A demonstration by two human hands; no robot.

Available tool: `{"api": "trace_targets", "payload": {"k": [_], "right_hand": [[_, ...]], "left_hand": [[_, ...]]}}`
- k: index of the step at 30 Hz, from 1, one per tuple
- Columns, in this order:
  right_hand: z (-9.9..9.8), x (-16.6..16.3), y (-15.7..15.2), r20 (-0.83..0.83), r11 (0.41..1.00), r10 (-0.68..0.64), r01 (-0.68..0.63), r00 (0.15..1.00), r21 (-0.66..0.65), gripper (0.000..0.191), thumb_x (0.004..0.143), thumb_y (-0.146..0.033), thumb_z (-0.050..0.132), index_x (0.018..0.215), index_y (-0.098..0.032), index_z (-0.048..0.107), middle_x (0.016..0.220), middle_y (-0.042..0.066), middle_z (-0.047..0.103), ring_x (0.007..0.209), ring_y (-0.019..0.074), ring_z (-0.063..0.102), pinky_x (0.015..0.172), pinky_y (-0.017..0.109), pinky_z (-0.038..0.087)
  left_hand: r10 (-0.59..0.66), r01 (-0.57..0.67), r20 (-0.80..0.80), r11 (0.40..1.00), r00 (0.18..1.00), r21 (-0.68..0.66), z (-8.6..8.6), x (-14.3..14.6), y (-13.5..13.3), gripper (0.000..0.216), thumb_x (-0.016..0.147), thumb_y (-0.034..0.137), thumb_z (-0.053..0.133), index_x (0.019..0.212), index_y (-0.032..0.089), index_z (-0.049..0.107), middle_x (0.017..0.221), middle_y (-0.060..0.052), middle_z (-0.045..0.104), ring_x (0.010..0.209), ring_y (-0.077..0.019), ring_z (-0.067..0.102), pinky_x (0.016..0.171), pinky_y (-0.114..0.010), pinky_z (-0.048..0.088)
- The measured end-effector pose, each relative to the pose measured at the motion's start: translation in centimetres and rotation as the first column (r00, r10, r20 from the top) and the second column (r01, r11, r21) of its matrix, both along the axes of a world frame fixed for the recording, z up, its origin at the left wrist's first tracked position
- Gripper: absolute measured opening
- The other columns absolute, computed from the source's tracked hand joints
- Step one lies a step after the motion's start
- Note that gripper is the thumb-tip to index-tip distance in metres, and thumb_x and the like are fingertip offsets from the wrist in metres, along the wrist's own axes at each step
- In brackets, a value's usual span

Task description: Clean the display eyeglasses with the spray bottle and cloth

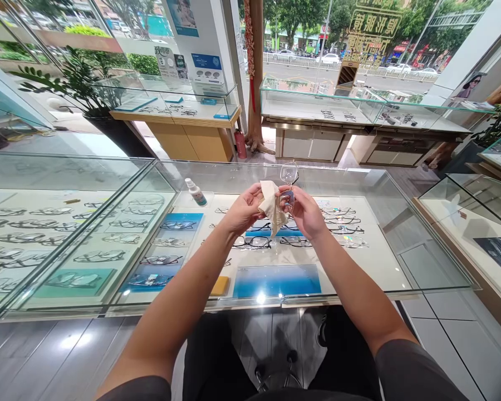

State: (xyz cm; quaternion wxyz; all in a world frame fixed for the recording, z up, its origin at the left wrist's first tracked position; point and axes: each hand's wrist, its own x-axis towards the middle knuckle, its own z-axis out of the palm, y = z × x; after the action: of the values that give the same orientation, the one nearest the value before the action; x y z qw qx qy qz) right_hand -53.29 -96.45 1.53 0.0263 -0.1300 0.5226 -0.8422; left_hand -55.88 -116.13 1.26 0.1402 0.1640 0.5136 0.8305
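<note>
Above the glass display case, my left hand [247, 210] is closed on a cream cleaning cloth [271, 205], which hangs down in folds. My right hand [308, 214] grips a pair of thin-framed eyeglasses [289, 174], turned so that one lens stands above the fingers and the other sits by them. The cloth lies between my hands, close to the lower lens; whether it touches that lens I cannot tell. A small white spray bottle [196, 192] stands on the case top to the left of my hands.
Several rows of eyeglasses [256, 242] lie inside the glass case [359, 184] under my hands. A yellow folded item [220, 286] is near the front edge. More display cases [317, 106], a potted plant [81, 83] and a red fire extinguisher [240, 143] stand beyond.
</note>
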Motion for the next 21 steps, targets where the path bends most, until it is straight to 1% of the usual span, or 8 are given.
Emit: {"api": "trace_targets", "payload": {"k": [3, 5, 7, 12, 15, 17, 18, 21], "right_hand": [[-0.3, 0.0, -0.3, 0.004, 0.998, -0.032, 0.031, 0.999, 0.045, 0.042, 0.089, -0.060, 0.077, 0.111, -0.025, 0.081, 0.107, 0.005, 0.074, 0.086, 0.0189, 0.059, 0.072, 0.032, 0.046], [-0.5, 0.0, -0.4, -0.019, 0.995, -0.055, 0.056, 0.998, 0.083, 0.040, 0.090, -0.060, 0.075, 0.109, -0.025, 0.081, 0.107, 0.005, 0.072, 0.085, 0.0183, 0.057, 0.072, 0.032, 0.045], [-0.8, 0.0, -0.5, -0.056, 0.991, -0.066, 0.072, 0.996, 0.117, 0.039, 0.092, -0.061, 0.074, 0.106, -0.025, 0.081, 0.108, 0.004, 0.069, 0.084, 0.0175, 0.054, 0.073, 0.031, 0.045], [-1.2, 0.2, -0.8, -0.085, 0.986, -0.066, 0.078, 0.994, 0.148, 0.040, 0.095, -0.064, 0.072, 0.105, -0.027, 0.082, 0.114, 0.004, 0.064, 0.088, 0.0180, 0.056, 0.080, 0.032, 0.051], [-1.3, 0.5, -1.0, -0.097, 0.983, -0.076, 0.091, 0.992, 0.158, 0.039, 0.097, -0.063, 0.070, 0.105, -0.028, 0.083, 0.117, 0.004, 0.064, 0.094, 0.0196, 0.059, 0.085, 0.033, 0.052], [-1.3, 0.6, -1.1, -0.100, 0.982, -0.094, 0.109, 0.991, 0.154, 0.037, 0.097, -0.062, 0.070, 0.106, -0.028, 0.083, 0.118, 0.004, 0.063, 0.097, 0.0201, 0.060, 0.087, 0.034, 0.053], [-1.3, 0.6, -1.1, -0.096, 0.982, -0.103, 0.116, 0.990, 0.149, 0.037, 0.097, -0.061, 0.071, 0.108, -0.029, 0.083, 0.118, 0.004, 0.063, 0.096, 0.0201, 0.060, 0.087, 0.033, 0.053], [-1.3, 0.7, -1.3, -0.072, 0.984, -0.119, 0.127, 0.990, 0.126, 0.039, 0.096, -0.062, 0.072, 0.114, -0.029, 0.082, 0.113, 0.005, 0.064, 0.092, 0.0193, 0.059, 0.083, 0.033, 0.052]], "left_hand": [[0.014, -0.014, -0.002, 1.000, 1.000, 0.008, -0.2, 0.3, 0.5, 0.064, 0.066, 0.035, 0.106, 0.121, 0.020, 0.076, 0.108, -0.009, 0.078, 0.062, -0.0069, 0.052, 0.049, -0.019, 0.035], [0.025, -0.025, -0.006, 1.000, 1.000, 0.018, -0.3, 0.5, 0.9, 0.063, 0.067, 0.039, 0.107, 0.117, 0.019, 0.075, 0.107, -0.008, 0.078, 0.065, -0.0077, 0.054, 0.051, -0.019, 0.036], [0.022, -0.022, -0.002, 1.000, 1.000, 0.009, -0.5, 0.8, 1.2, 0.063, 0.066, 0.040, 0.108, 0.116, 0.019, 0.075, 0.103, -0.006, 0.076, 0.068, -0.0084, 0.057, 0.053, -0.019, 0.038], [-0.034, 0.035, 0.021, 0.997, 0.999, -0.073, -0.7, 1.5, 1.9, 0.071, 0.072, 0.046, 0.104, 0.131, 0.021, 0.072, 0.093, -0.002, 0.074, 0.065, -0.0078, 0.056, 0.055, -0.019, 0.039], [-0.025, 0.024, -0.004, 0.994, 1.000, -0.109, -0.9, 1.8, 2.2, 0.076, 0.075, 0.051, 0.102, 0.136, 0.021, 0.070, 0.090, -0.002, 0.074, 0.076, -0.0127, 0.064, 0.069, -0.023, 0.049], [-0.018, 0.013, -0.033, 0.990, 0.999, -0.139, -1.0, 1.8, 2.2, 0.072, 0.076, 0.055, 0.099, 0.133, 0.020, 0.071, 0.092, -0.003, 0.075, 0.083, -0.0166, 0.067, 0.080, -0.028, 0.053], [-0.016, 0.008, -0.049, 0.987, 0.999, -0.162, -1.1, 1.8, 2.2, 0.068, 0.078, 0.057, 0.097, 0.129, 0.019, 0.073, 0.093, -0.003, 0.075, 0.085, -0.0179, 0.068, 0.083, -0.030, 0.053], [-0.005, -0.018, -0.095, 0.971, 0.995, -0.237, -1.4, 1.7, 2.2, 0.056, 0.084, 0.064, 0.090, 0.111, 0.016, 0.076, 0.092, -0.004, 0.073, 0.085, -0.0189, 0.064, 0.084, -0.032, 0.051]]}}
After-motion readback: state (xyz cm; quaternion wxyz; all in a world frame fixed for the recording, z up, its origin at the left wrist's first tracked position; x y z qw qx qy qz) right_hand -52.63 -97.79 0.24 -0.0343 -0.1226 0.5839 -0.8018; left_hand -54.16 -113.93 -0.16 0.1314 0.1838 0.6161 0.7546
